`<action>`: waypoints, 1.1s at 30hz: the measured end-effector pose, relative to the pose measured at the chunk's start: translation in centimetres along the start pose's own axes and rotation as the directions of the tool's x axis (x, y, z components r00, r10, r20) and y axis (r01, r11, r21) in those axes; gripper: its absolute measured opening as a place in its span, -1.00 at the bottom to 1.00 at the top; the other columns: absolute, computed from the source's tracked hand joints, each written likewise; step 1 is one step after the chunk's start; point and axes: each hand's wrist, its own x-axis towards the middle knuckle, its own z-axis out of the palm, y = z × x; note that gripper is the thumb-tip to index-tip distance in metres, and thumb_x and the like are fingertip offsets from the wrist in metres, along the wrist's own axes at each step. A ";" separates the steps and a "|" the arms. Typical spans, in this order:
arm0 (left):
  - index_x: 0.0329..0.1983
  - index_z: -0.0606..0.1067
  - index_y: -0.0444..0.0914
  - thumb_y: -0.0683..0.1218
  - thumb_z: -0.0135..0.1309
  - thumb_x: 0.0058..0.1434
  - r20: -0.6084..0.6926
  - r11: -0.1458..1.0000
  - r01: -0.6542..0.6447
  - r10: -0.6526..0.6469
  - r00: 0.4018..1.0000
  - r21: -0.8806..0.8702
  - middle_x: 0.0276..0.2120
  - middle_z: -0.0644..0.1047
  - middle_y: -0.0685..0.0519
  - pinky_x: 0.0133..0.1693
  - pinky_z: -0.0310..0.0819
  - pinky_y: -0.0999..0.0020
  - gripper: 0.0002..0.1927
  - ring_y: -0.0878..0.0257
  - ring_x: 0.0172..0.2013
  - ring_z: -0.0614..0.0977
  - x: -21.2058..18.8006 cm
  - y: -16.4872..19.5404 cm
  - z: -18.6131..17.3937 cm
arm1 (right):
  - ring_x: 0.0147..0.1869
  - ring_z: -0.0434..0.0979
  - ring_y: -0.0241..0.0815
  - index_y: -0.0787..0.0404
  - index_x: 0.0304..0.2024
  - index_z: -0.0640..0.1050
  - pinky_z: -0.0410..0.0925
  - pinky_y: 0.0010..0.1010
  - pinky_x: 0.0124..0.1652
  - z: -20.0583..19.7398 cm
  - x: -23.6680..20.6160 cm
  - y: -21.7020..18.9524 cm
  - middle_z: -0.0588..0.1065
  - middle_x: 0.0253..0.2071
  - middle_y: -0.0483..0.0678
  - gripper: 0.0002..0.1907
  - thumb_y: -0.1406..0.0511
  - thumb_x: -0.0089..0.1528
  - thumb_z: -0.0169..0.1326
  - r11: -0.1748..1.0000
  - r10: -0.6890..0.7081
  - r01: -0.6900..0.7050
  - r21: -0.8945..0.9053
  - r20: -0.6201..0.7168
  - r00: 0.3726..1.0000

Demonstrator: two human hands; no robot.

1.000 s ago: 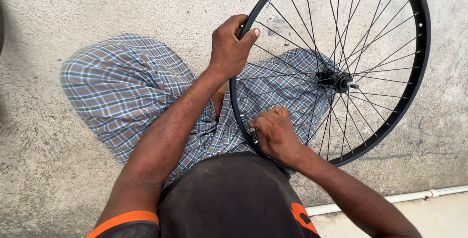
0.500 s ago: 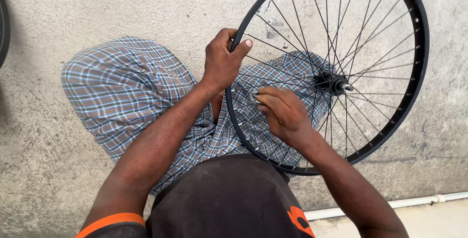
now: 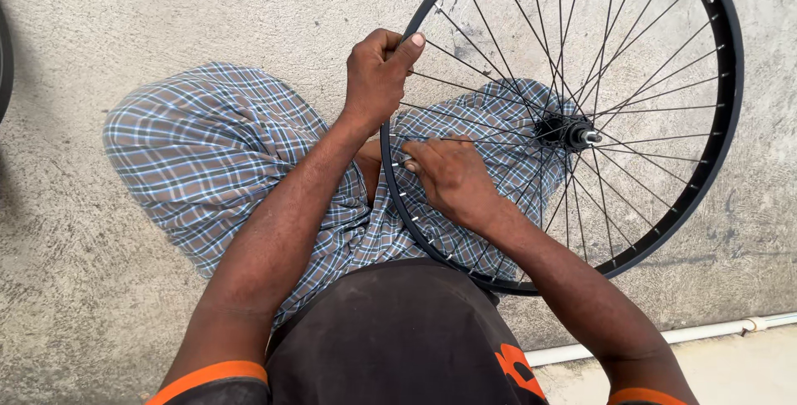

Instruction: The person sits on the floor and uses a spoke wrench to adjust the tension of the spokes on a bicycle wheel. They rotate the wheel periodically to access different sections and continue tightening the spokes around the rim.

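Left hand (image 3: 378, 73): grip closed around the black rim (image 3: 724, 123) of a bicycle wheel at about 10 o'clock on the wheel, fingers curled over the rim, thumb laid along its top edge, nail up

Right hand (image 3: 448, 177): set inside the wheel at about 8 o'clock, just below the left hand. Fingertips pinched together at the rim's inner face, where the spoke ends meet it; a small pale piece shows at the fingertips, too small to make out. Back of the hand lies across several spokes (image 3: 498, 81)

Wheel: stands tilted, its lower left arc resting against the person's lap, the rest reaching out to 1 and 2 o'clock in the frame. Thin metal spokes run from the rim to a dark hub (image 3: 564, 131) with a short silver axle end, right of the right hand. No tyre on the rim; small spoke holes dot its inner face

Person: seated on the concrete floor (image 3: 207, 7), legs folded, in blue-grey checked cloth (image 3: 199, 139); dark shirt with orange trim (image 3: 398, 339) at 6 o'clock, orange cuffs on both sleeves

Surroundings: a white pipe (image 3: 706, 332) runs along the floor at 4 to 5 o'clock. At 9 o'clock, on the frame edge, the curved dark edge (image 3: 5, 65) of another round object, cut off
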 end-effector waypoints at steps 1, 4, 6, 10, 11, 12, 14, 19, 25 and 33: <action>-0.27 0.57 -0.33 0.19 0.18 0.35 -0.002 0.999 0.006 -0.006 1.000 0.039 -0.61 0.48 0.19 -0.56 0.35 0.50 -0.55 0.51 -0.58 0.45 -0.1 -0.2 0.1 | -0.18 0.62 -0.03 0.24 0.02 0.57 0.38 -0.14 -0.16 0.1 -0.2 0.1 0.58 -0.22 0.03 -0.78 0.35 0.32 0.17 0.997 -0.076 0.077 0.025 -0.057 0.995; -0.25 0.57 -0.33 0.16 0.18 0.35 -0.015 0.994 0.004 -0.003 1.000 0.111 -0.65 0.42 0.20 -0.59 0.21 0.48 -0.57 0.50 -0.61 0.37 -0.2 -0.9 0.2 | -0.03 0.64 -0.09 0.14 -0.01 0.56 0.36 -0.17 -0.05 0.1 -0.7 0.9 0.60 -0.02 -0.01 -0.77 0.28 0.29 0.20 0.971 -0.220 0.232 0.057 -0.167 0.961; -0.24 0.57 -0.33 0.15 0.20 0.35 -0.019 0.996 -0.015 0.016 1.000 0.093 -0.64 0.39 0.21 -0.58 0.19 0.48 -0.59 0.50 -0.59 0.34 -0.2 -1.2 0.3 | 0.00 0.63 -0.11 0.10 0.02 0.57 0.35 -0.18 -0.01 0.2 -1.0 1.4 0.59 0.01 -0.04 -0.75 0.26 0.29 0.20 0.975 -0.209 0.218 0.049 -0.142 0.967; -0.23 0.56 -0.32 0.12 0.19 0.37 -0.013 0.997 -0.011 0.012 1.000 0.082 -0.61 0.42 0.21 -0.58 0.23 0.49 -0.62 0.50 -0.58 0.37 -0.1 -1.6 0.5 | -0.08 0.62 -0.11 0.17 0.07 0.57 0.34 -0.13 -0.04 0.8 -1.0 1.8 0.61 -0.06 -0.03 -0.74 0.28 0.33 0.16 0.988 -0.129 0.136 0.076 -0.090 0.988; -0.22 0.56 -0.32 0.11 0.18 0.38 -0.008 0.996 -0.021 0.022 1.000 0.083 -0.60 0.42 0.21 -0.57 0.24 0.49 -0.63 0.50 -0.58 0.37 -0.2 -1.6 0.5 | -0.09 0.62 -0.12 0.19 0.07 0.57 0.34 -0.11 -0.03 1.0 -0.9 1.7 0.61 -0.09 -0.02 -0.74 0.29 0.33 0.15 0.991 -0.115 0.121 0.062 -0.094 0.989; -0.21 0.56 -0.31 0.10 0.17 0.39 -0.003 0.996 -0.033 0.033 0.999 0.084 -0.59 0.43 0.21 -0.57 0.24 0.49 -0.64 0.50 -0.58 0.38 -0.1 -1.6 0.6 | -0.11 0.61 -0.12 0.21 0.08 0.56 0.34 -0.10 -0.02 1.1 -0.8 1.7 0.60 -0.11 -0.02 -0.73 0.29 0.34 0.14 0.993 -0.102 0.107 0.047 -0.099 0.990; -0.22 0.56 -0.32 0.09 0.17 0.40 -0.002 0.995 -0.019 0.019 1.000 0.098 -0.58 0.42 0.20 -0.57 0.24 0.49 -0.65 0.49 -0.57 0.37 -0.1 -1.7 0.7 | -0.19 0.59 -0.14 0.22 0.08 0.56 0.32 -0.09 -0.06 1.3 -0.7 1.5 0.59 -0.22 -0.04 -0.72 0.31 0.33 0.12 0.998 -0.045 0.049 0.041 -0.089 0.995; -0.17 0.56 -0.32 0.07 0.15 0.40 0.005 0.995 -0.034 0.033 0.999 0.097 -0.55 0.45 0.19 -0.55 0.28 0.50 -0.68 0.50 -0.55 0.39 0.1 -1.9 1.1 | -0.32 0.52 -0.12 0.18 0.03 0.61 0.24 -0.11 -0.17 1.8 -0.4 0.2 0.54 -0.41 -0.07 -0.77 0.32 0.33 0.10 0.994 0.066 -0.079 -0.075 -0.160 0.985; -0.18 0.58 -0.33 0.03 0.18 0.40 0.000 0.983 -0.070 0.071 0.997 0.169 -0.54 0.44 0.17 -0.52 0.29 0.46 -0.70 0.47 -0.53 0.39 0.3 -1.6 1.2 | -0.35 0.52 -0.08 0.13 -0.14 0.62 0.23 -0.08 -0.14 1.8 1.5 -0.9 0.53 -0.45 -0.09 -0.86 0.25 0.37 0.09 0.971 0.182 -0.199 -0.134 -0.124 0.975; -0.17 0.58 -0.34 0.02 0.24 0.35 0.009 0.981 -0.122 0.122 0.992 0.150 -0.56 0.40 0.17 -0.49 0.26 0.41 -0.70 0.45 -0.51 0.36 0.4 -0.9 0.7 | -0.21 0.54 -0.04 0.26 0.15 0.45 0.30 -0.09 -0.15 -0.8 0.2 0.7 0.49 -0.32 -0.03 -0.51 0.19 0.23 0.16 0.986 -0.154 0.157 0.059 -0.057 0.986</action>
